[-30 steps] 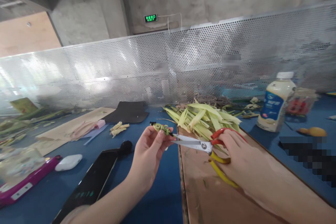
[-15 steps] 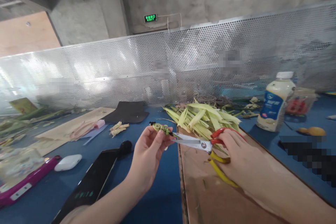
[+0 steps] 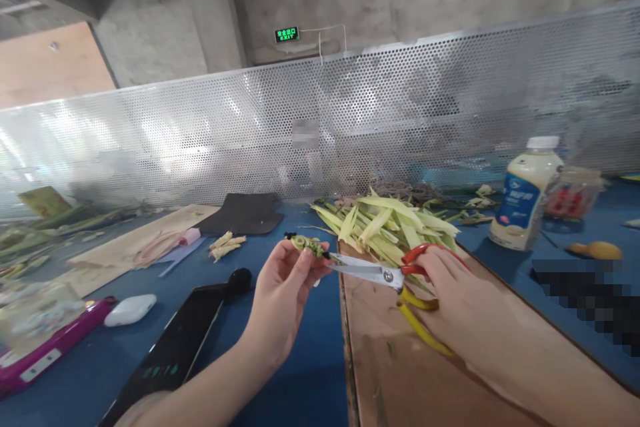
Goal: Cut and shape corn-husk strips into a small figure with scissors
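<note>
Between the thumb and fingers of my left hand is a small green coiled piece with black bits at its ends; its exact kind is unclear. My right hand grips scissors with one red and one yellow handle. Their blades point left and stand slightly apart, with the tips at the black end of the green piece, close to my left fingertips. Behind the scissors lies a heap of pale green corn husks, partly on a brown board.
On the blue table at left are a phone, a white earphone case and a purple object. Black sheet lies farther back. A bottle stands at right. Perforated metal panel closes off the back.
The scissor blades have drawn slightly closer together. Both hands and the green piece stay almost in the same place.
</note>
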Demonstrator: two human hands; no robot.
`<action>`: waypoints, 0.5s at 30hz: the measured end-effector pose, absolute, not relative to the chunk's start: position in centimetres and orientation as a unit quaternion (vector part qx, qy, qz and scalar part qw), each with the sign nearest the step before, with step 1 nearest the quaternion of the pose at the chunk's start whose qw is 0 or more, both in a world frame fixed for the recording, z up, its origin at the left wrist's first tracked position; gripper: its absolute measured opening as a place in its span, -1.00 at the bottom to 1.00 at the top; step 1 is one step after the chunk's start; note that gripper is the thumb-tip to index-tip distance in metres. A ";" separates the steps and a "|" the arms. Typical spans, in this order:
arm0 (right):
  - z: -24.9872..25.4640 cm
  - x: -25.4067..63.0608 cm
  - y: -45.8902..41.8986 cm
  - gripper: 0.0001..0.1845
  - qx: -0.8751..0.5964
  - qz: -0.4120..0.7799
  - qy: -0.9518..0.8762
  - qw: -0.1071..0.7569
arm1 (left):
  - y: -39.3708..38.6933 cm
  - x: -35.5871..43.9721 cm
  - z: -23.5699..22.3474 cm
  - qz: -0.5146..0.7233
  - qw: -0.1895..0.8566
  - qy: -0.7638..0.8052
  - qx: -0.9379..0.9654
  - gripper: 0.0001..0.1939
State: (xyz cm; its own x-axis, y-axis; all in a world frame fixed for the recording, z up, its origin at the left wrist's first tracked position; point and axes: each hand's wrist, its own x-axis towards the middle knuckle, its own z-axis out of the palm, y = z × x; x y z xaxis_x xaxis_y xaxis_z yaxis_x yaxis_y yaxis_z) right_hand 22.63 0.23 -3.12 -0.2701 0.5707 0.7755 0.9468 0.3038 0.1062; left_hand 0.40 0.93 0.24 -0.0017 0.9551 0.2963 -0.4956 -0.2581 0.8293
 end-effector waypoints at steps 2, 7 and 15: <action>-2.9 22.6 0.1 -0.86 -0.514 -0.288 -0.743 0.317 | 0.9 0.4 0.3 0.657 0.552 0.264 0.440 -0.85; -2.7 22.7 0.0 -0.86 -0.500 -0.293 -0.751 0.318 | 0.7 0.5 0.4 0.658 0.556 0.268 0.432 -0.82; -2.6 22.7 0.2 -0.85 -0.489 -0.308 -0.746 0.331 | 0.9 0.3 0.2 0.660 0.546 0.263 0.444 -0.85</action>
